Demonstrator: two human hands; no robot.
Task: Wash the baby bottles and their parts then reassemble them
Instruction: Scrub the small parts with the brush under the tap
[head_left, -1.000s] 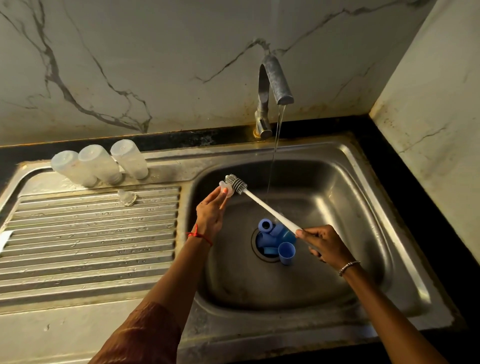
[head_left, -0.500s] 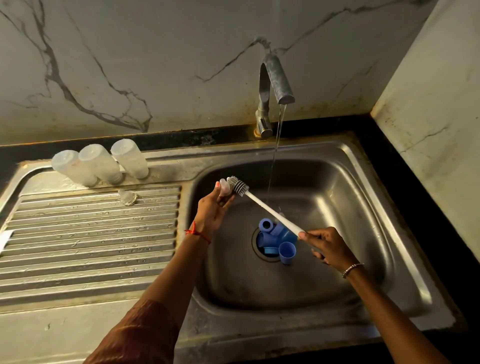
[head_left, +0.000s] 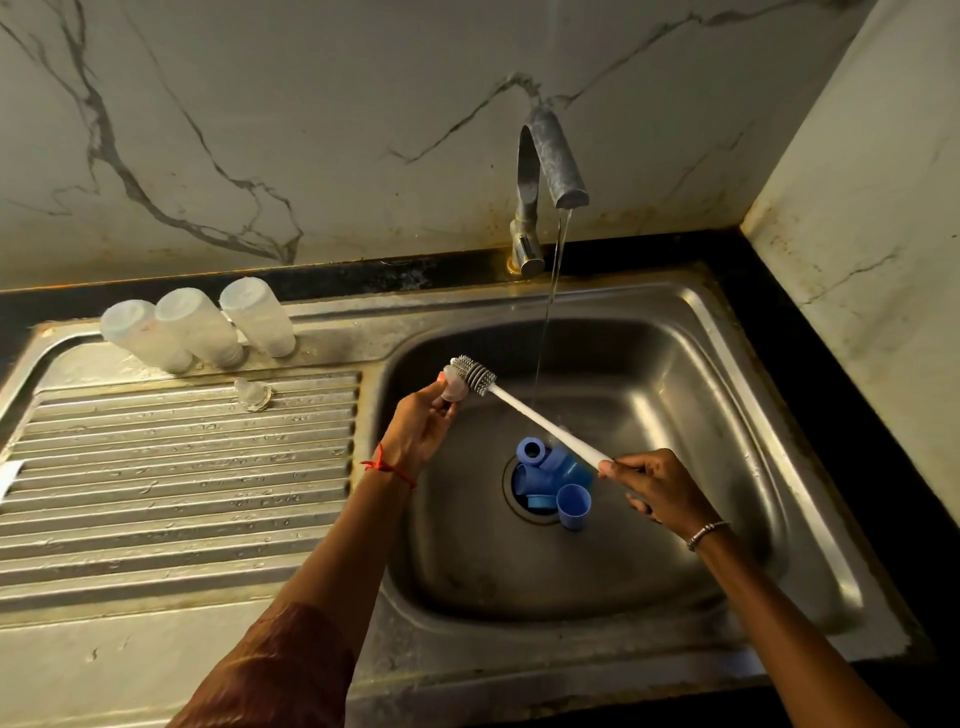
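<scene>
dk: Marble-veined wall (head_left: 311, 130) at the back, steel sink (head_left: 727, 415) below it, ribbed drainboard (head_left: 156, 493) on the sink's left. Tap (head_left: 545, 156) is open and a thin water stream (head_left: 550, 312) falls into the basin.

mj: Hands?

dk: Both over the basin. Left hand (head_left: 415, 436) is up near the basin's left rim, fingertips pinching a small clear part (head_left: 453, 387). Right hand (head_left: 660, 486) is right of the drain, fingers curled round the low end of the brush (head_left: 540, 418) handle.

mj: Contact?

dk: Grey brush head (head_left: 472, 375) touches the clear part. The white handle slants down to the right and crosses the line of the stream. Can't tell whether water hits it.

mj: Rest of the parts?

dk: Blue caps and rings (head_left: 550, 473) are heaped on the drain, under the handle. Three clear bottles (head_left: 200, 327) stand side by side at the drainboard's back edge, closed ends up. One clear teat (head_left: 253, 393) lies on the ribs just in front of them.

mj: Wrists?

dk: Red thread (head_left: 387, 465) on the left, metal bracelet (head_left: 706, 532) on the right. Brown sleeve (head_left: 280, 670) on the left forearm.
</scene>
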